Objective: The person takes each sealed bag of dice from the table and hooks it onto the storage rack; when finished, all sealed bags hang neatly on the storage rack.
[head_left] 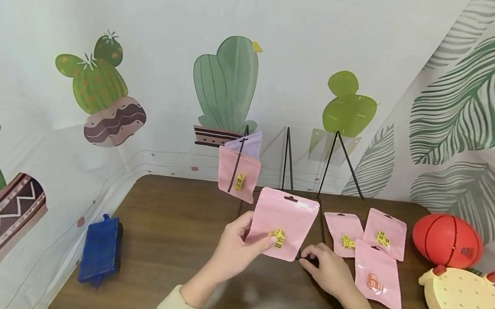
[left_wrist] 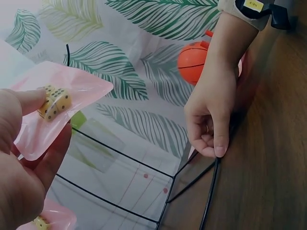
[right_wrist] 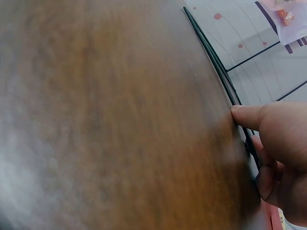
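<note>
My left hand (head_left: 233, 247) pinches a pink zip bag (head_left: 288, 213) upright, with the thumb on the front over its yellow dice (head_left: 279, 240). Low down to its right, my right hand (head_left: 330, 271) pinches the black wire display rack (right_wrist: 218, 67) along its bottom rod, at table level. On the rack's left prong hangs another pink bag (head_left: 228, 160) of yellow dice, in front of a purple bag (head_left: 254, 144). Beside the right hand lie pink bags with yellow dice (head_left: 348, 242) and one with orange-red dice (head_left: 375, 283).
A blue toy cart (head_left: 100, 250) stands at the table's left edge. To the right are a red toy basketball (head_left: 446, 241) and a cream perforated board (head_left: 477, 308) with red pegs. A printed cloth backdrop (head_left: 163, 89) rises behind the brown table (head_left: 166, 227).
</note>
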`<state>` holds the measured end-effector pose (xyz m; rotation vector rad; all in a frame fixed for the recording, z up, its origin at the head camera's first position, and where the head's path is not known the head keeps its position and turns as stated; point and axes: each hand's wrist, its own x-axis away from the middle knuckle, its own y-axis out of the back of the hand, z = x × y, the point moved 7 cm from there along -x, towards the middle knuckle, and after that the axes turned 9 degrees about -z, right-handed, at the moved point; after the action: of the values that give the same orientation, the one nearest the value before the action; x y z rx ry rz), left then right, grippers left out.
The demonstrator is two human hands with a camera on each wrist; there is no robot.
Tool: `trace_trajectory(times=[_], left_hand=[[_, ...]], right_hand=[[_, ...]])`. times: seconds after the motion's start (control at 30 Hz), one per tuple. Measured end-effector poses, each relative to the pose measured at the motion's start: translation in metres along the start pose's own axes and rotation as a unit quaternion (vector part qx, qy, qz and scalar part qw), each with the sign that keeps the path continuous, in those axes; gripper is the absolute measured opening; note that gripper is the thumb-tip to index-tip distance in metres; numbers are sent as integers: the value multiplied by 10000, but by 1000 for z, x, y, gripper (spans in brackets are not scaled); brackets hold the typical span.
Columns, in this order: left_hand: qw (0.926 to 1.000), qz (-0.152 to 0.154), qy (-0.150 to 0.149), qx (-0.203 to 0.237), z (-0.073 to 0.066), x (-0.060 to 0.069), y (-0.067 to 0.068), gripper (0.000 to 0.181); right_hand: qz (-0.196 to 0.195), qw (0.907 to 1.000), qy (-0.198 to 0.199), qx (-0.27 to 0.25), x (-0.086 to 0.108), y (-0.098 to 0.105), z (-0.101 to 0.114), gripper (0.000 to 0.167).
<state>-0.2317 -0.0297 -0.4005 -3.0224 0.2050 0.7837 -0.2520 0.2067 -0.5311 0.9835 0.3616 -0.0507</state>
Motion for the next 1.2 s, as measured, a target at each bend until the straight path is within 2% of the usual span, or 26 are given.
trace_trajectory(times=[0.27, 0.47, 0.7, 0.97, 1.2], left_hand=[[9996, -228, 73, -153, 6, -5, -6, 31], [9995, -241, 183, -62, 13, -9, -10, 32], [9989, -309, 346, -24, 24, -19, -13, 31], [9966, -647, 496, -64, 33, -35, -19, 29], [9920, -1102, 617, -3, 40, -49, -22, 25]], right_hand=[[-3, 10000, -5, 0, 0, 0, -1, 14], [-44, 10000, 38, -4, 0, 1, 0, 15], [-67, 9999, 67, -35, 1, 1, 0, 14], [-117, 9999, 90, -7, 2, 1, 0, 15], [-154, 9998, 129, 7, 1, 1, 1, 15]])
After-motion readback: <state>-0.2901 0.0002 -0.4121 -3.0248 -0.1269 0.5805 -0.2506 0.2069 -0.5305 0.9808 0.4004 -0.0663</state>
